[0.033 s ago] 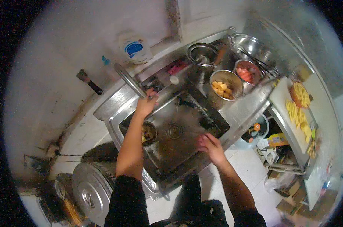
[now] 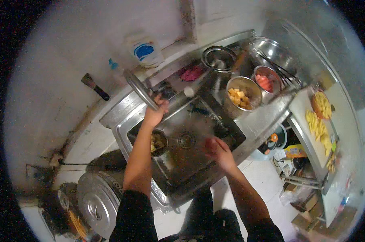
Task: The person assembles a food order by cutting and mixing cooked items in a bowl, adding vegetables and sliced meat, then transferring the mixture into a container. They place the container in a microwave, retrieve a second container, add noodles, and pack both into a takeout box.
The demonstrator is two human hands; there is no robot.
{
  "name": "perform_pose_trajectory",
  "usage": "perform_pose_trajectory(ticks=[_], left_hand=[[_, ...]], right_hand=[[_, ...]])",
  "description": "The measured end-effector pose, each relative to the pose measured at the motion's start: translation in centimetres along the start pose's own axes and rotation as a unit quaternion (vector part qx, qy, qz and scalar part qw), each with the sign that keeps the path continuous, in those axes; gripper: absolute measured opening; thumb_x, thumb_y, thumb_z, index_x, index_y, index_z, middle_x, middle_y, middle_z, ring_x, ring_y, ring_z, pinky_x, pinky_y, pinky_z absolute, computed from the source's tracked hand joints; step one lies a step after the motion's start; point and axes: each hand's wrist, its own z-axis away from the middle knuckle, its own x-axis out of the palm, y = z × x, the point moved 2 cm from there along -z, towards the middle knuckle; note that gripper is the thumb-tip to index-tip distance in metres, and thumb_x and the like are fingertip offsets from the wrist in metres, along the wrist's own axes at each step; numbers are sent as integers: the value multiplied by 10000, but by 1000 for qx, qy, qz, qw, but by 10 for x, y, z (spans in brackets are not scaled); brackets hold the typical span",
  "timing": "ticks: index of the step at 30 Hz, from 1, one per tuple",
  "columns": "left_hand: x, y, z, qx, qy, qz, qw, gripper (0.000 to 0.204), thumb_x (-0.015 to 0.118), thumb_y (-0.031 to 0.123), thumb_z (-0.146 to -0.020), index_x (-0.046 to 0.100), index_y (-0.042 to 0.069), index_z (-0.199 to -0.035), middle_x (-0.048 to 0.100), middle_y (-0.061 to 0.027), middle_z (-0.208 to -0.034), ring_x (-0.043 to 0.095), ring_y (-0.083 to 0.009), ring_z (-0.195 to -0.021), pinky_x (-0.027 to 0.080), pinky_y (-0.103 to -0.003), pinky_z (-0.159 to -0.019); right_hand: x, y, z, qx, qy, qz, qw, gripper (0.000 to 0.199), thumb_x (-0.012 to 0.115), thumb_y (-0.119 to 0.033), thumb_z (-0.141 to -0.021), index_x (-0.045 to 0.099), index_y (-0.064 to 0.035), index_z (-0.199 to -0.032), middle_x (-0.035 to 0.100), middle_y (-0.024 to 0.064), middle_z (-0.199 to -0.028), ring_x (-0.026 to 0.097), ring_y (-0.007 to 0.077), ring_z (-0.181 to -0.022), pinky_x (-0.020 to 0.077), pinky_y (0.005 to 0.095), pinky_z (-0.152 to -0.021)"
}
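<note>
At the tip of the curved metal faucet spout (image 2: 139, 87), my left hand (image 2: 157, 113) has its fingers closed around the end. My right hand (image 2: 219, 153) hovers over the right part of the dark sink (image 2: 190, 159), near its front edge; motion blurs its fingers and nothing held can be made out. Between the hands lies the round drain (image 2: 186, 140). A dark round strainer (image 2: 160, 142) with yellowish scraps sits at the sink's left side, partly behind my left forearm. The sink bottom looks wet.
Right of the sink stand a metal pot of yellow cubes (image 2: 244, 92), a bowl of pink pieces (image 2: 266, 80) and a large metal basin (image 2: 273, 50). A cutting board (image 2: 301, 103) holds cut yellow pieces. A lidded metal bin (image 2: 94, 207) stands at lower left.
My right hand has shifted slightly left and is more blurred. My left hand stays at the spout's end. The whole view has shifted a little.
</note>
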Motion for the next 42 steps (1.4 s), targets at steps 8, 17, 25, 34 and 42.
perform_pose_trajectory(ticks=[8,17,25,34,42], left_hand=[[29,42,58,-75,61,692,716,722,305,599,-990,485,8,-1362,539,-238,-1374,504,-368,-1292,395,-469,-1092],[57,13,53,-4,199,354,914,459,406,488,-1039,592,90,-1171,624,-84,-1113,576,-204,-1058,452,-337,-938],[77,-38,42,-135,203,275,930,570,361,595,-1024,581,72,-1088,520,-4,-854,487,-195,-745,458,-320,-709],[52,-137,48,-39,179,-289,939,465,507,379,-998,580,8,-1268,643,-127,-1215,624,-301,-1052,502,-420,-916],[-73,-31,124,-147,83,27,985,379,631,219,-952,594,29,-1277,663,-102,-1189,632,-213,-1093,485,-365,-965]], right_hand=[[159,8,-144,77,-251,-410,873,480,479,-422,-1024,552,-29,-1291,568,108,-1348,512,198,-1253,406,379,-1045],[163,5,-172,-7,88,-15,996,357,543,-298,-1001,680,-7,-845,666,46,-801,637,170,-746,501,349,-628],[118,93,-164,-137,113,460,870,401,567,-393,-979,642,-65,-1198,641,131,-1110,611,247,-954,490,361,-883],[88,101,-192,-84,-126,387,909,381,502,-224,-1008,555,1,-1311,595,123,-1306,584,260,-1160,460,390,-983],[187,-83,-222,-117,-163,228,953,449,601,-166,-936,513,-60,-1363,621,127,-1258,624,272,-1057,512,425,-901]])
